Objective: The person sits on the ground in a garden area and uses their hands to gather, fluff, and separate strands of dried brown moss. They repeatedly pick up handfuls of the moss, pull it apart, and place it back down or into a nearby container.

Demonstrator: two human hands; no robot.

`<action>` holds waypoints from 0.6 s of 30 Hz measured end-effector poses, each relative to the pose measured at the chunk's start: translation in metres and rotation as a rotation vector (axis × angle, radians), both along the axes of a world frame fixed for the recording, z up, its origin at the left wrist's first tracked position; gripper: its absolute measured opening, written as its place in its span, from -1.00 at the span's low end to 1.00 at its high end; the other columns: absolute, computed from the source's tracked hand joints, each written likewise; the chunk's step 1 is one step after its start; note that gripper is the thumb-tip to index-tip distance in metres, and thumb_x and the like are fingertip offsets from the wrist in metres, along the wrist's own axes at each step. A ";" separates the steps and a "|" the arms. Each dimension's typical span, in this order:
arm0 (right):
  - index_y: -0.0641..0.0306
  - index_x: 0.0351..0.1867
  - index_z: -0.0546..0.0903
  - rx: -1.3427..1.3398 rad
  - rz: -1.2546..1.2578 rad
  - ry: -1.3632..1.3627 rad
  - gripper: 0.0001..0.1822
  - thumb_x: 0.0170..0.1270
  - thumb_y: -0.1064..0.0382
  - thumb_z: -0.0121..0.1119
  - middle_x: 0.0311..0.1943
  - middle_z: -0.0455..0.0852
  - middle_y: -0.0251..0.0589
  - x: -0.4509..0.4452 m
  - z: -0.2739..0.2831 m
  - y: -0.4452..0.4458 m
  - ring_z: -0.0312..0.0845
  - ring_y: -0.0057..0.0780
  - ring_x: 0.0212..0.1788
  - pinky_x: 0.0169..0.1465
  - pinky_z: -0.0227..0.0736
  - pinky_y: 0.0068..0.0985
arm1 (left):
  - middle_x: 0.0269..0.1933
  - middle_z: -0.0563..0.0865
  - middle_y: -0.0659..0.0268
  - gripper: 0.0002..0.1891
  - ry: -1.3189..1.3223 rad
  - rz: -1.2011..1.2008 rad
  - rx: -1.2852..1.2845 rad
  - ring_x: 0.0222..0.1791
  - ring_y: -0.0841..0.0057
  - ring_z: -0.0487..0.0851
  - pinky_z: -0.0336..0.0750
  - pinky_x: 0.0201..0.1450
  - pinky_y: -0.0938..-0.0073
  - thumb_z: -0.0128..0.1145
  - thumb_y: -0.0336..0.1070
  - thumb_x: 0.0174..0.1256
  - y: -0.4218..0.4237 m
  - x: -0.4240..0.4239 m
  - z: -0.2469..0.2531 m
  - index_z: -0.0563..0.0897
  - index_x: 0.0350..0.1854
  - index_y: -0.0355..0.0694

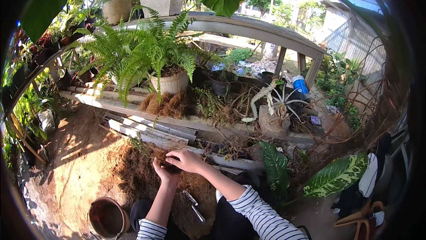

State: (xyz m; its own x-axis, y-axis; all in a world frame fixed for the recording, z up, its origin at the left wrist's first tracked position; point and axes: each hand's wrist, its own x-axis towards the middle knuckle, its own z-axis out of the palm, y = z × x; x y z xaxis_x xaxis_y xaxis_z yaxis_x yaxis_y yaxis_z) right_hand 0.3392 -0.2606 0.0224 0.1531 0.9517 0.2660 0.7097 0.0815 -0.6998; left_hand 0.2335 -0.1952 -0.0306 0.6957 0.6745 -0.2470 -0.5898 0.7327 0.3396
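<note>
My left hand [167,172] is palm up, cupped under a clump of brown fibre and dark soil [159,153]. My right hand [184,160] lies over the top of the same clump, its fingers curled onto it. Thin green stems [138,144] stick out of the clump towards the left. Loose brown fibre [138,170] is heaped on the ground beneath and around my hands. Between my legs a silvery hand tool [194,205] rests on the ground; its exact kind is hard to tell. A round brown bucket [126,221] with a wire handle stands by my left knee.
Metal channel lengths [149,132] lie before a low ledge with coir bundles [164,104] and a potted fern [169,82]. Behind is a long bench [256,25]. A spiny plant in a bag [274,123], a blue-and-white container [300,85] and broad variegated leaves [336,176] are at right.
</note>
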 end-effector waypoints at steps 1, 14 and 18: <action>0.25 -0.11 0.64 0.046 0.015 0.006 -0.60 0.31 -0.04 0.08 -0.16 0.70 -0.06 0.000 0.000 -0.002 0.63 -0.10 -0.11 -0.01 0.48 -0.31 | -0.02 0.57 0.15 -0.31 0.021 -0.021 0.000 0.04 0.25 0.54 0.40 0.14 0.15 -0.21 0.35 0.17 -0.002 0.002 -0.001 0.47 0.04 -0.21; 0.19 -0.23 0.69 0.037 -0.189 -0.137 -0.77 0.27 0.19 0.03 -0.29 0.73 -0.11 0.006 -0.016 -0.001 0.65 -0.14 -0.26 -0.13 0.53 -0.28 | 0.04 0.56 0.16 -0.34 0.027 -0.067 -0.054 0.08 0.24 0.52 0.39 0.15 0.11 -0.23 0.35 0.20 -0.004 0.029 -0.020 0.48 0.05 -0.15; 0.16 -0.22 0.67 0.068 -0.185 -0.135 -0.81 0.25 0.20 0.10 -0.29 0.73 -0.18 0.008 0.009 -0.009 0.66 -0.18 -0.26 -0.18 0.54 -0.30 | 0.04 0.57 0.18 -0.39 0.013 -0.055 -0.053 0.06 0.26 0.54 0.42 0.12 0.11 -0.24 0.29 0.25 -0.007 0.027 -0.011 0.46 0.08 -0.13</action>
